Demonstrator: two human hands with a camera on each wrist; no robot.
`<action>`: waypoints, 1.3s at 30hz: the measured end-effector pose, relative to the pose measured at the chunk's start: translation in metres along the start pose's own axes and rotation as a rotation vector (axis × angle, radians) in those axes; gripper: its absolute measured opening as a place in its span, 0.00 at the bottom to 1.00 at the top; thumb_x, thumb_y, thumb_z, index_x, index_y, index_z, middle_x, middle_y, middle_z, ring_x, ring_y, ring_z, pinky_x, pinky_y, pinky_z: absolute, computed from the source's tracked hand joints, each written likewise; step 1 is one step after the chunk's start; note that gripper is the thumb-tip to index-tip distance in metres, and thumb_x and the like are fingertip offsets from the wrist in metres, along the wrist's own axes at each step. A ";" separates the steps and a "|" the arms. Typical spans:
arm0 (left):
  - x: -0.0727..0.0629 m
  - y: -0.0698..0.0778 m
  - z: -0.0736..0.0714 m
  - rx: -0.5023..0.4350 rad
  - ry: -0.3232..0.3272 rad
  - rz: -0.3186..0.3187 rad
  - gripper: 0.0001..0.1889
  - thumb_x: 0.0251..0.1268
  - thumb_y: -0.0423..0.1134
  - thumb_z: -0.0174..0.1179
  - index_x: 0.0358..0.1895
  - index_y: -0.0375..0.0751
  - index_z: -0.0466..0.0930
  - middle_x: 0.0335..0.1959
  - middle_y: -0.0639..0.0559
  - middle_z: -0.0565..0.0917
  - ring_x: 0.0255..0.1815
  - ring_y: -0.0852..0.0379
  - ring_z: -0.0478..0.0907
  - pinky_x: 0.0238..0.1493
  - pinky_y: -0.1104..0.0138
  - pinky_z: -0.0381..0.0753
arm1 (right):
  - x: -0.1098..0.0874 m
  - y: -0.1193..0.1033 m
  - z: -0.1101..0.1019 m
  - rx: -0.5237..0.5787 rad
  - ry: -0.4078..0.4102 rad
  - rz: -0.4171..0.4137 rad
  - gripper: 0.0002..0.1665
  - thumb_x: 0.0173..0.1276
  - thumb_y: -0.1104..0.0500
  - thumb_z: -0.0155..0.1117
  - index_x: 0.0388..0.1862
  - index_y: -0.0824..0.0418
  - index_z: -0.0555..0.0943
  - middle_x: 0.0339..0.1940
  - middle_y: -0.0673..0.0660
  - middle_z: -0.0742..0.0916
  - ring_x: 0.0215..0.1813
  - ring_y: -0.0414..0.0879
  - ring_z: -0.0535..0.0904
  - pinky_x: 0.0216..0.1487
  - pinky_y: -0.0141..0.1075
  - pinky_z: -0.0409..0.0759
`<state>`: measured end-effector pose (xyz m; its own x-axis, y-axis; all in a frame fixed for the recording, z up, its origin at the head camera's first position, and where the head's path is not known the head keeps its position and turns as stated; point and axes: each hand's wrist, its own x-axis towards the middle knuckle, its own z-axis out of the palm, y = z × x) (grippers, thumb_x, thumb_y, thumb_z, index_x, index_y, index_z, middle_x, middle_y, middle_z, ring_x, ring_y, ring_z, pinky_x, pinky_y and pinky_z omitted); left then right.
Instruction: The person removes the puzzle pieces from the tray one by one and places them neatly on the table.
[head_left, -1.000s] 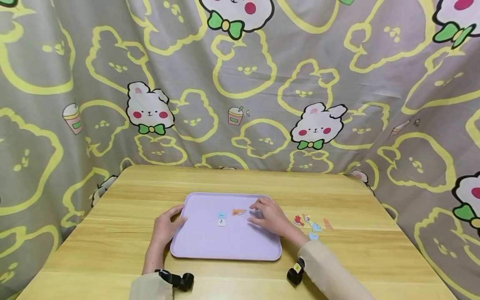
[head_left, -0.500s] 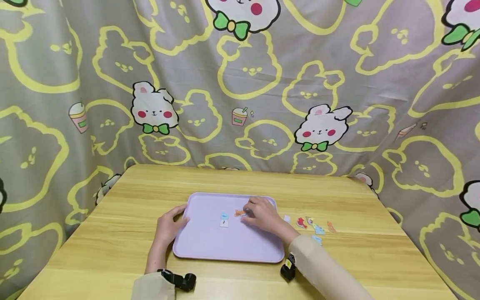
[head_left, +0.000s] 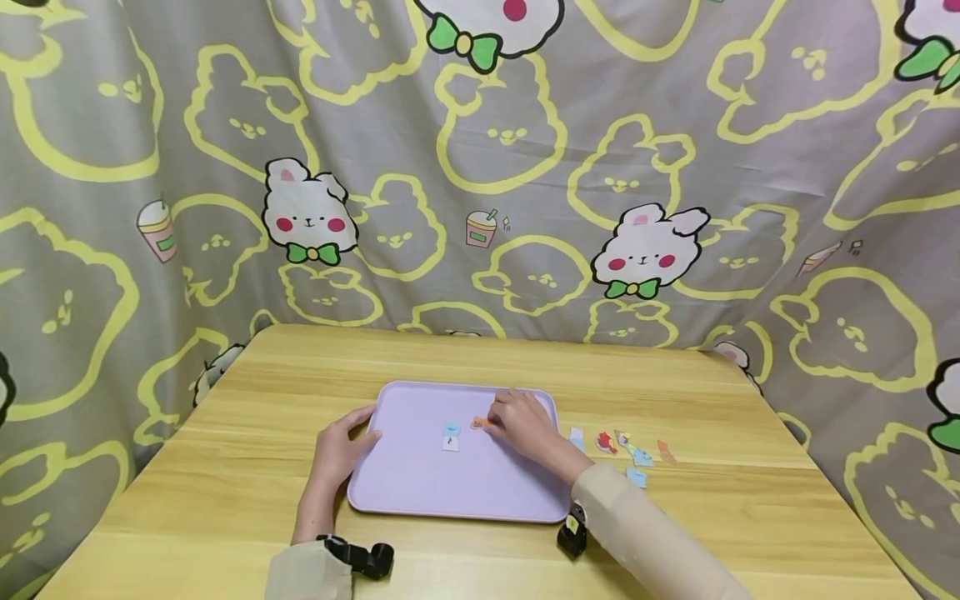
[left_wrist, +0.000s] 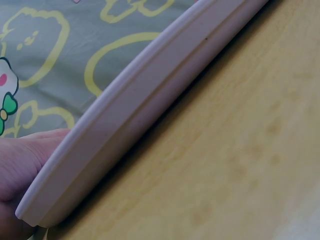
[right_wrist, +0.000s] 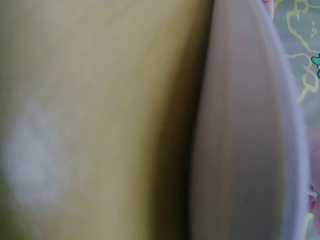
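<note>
A lilac tray (head_left: 420,487) lies on the wooden table. My left hand (head_left: 339,450) holds its left rim, thumb over the edge and fingers along the outside; in the left wrist view part of this hand (left_wrist: 22,165) shows beyond the tray's side wall (left_wrist: 125,105). With curled fingers my right hand (head_left: 525,425) pinches the right end of a small flat orange cut-out piece (head_left: 478,423) on the tray. The fingertips and that end of the piece are hidden. To its left lie a light blue piece (head_left: 451,428) and a white piece (head_left: 450,443) with a small dark mark, edges meeting.
Right of the tray, several small cut-outs lie on the table (head_left: 712,500): a white and blue one (head_left: 577,438), a red one (head_left: 606,442), light blue ones (head_left: 636,477) and an orange one (head_left: 666,452). A patterned curtain (head_left: 525,200) hangs behind the table.
My right hand has come down and left onto the orange piece, its fingers closing at the piece's right end. My left hand has stayed at the tray's left rim.
</note>
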<state>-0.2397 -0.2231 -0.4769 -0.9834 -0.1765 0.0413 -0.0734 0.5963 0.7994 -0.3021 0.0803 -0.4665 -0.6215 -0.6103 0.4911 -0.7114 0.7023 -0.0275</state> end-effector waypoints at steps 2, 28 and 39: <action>0.000 0.000 0.000 0.002 -0.002 0.000 0.25 0.67 0.35 0.61 0.67 0.40 0.73 0.68 0.38 0.74 0.74 0.36 0.64 0.75 0.45 0.62 | 0.001 0.000 -0.001 0.013 -0.002 0.004 0.08 0.58 0.52 0.74 0.26 0.55 0.88 0.26 0.47 0.83 0.31 0.43 0.79 0.31 0.35 0.75; 0.000 -0.002 0.000 0.020 0.009 0.015 0.25 0.66 0.36 0.62 0.66 0.40 0.74 0.67 0.39 0.75 0.73 0.35 0.64 0.75 0.45 0.62 | -0.017 -0.003 -0.015 0.242 -0.004 0.060 0.08 0.58 0.53 0.74 0.30 0.54 0.84 0.28 0.46 0.84 0.32 0.38 0.76 0.39 0.31 0.74; -0.001 -0.002 0.000 0.026 0.008 0.015 0.25 0.66 0.36 0.61 0.66 0.40 0.74 0.68 0.39 0.74 0.73 0.35 0.64 0.75 0.44 0.61 | -0.023 -0.012 -0.014 0.602 0.091 0.194 0.05 0.58 0.60 0.74 0.30 0.58 0.85 0.25 0.52 0.82 0.28 0.36 0.70 0.28 0.24 0.71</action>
<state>-0.2390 -0.2237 -0.4785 -0.9832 -0.1733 0.0577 -0.0633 0.6194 0.7825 -0.2742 0.0908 -0.4656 -0.7463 -0.4405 0.4990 -0.6646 0.4524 -0.5946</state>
